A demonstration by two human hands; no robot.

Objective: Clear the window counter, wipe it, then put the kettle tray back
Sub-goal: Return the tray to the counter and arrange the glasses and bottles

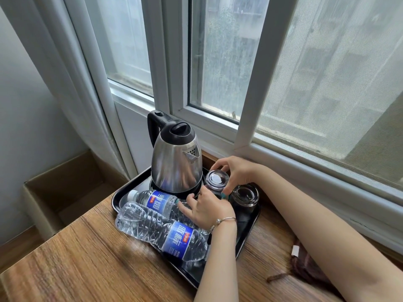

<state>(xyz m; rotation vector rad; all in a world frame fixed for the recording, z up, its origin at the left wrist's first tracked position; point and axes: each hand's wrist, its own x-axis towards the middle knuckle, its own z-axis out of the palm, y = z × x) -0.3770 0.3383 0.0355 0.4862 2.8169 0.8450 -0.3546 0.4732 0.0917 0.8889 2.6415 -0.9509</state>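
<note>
A black tray [247, 238] sits on the wooden counter [87, 258] under the window. On it stand a steel kettle [176, 162] with a black lid and handle, and two upturned glasses. Two water bottles lie on the tray, one in front [161, 232] and one behind [157, 200]. My right hand [237, 171] curls around the left glass [217, 180] from the window side. My left hand [207, 207] rests on the rear bottle, with its fingers touching the same glass. The second glass [245, 196] stands free to the right.
A brown cloth [305, 267] with a white tag lies on the counter under my right forearm. An open cardboard box [65, 192] stands on the floor left of the counter, beside a white curtain [72, 83]. The window frame [283, 155] runs close behind the tray.
</note>
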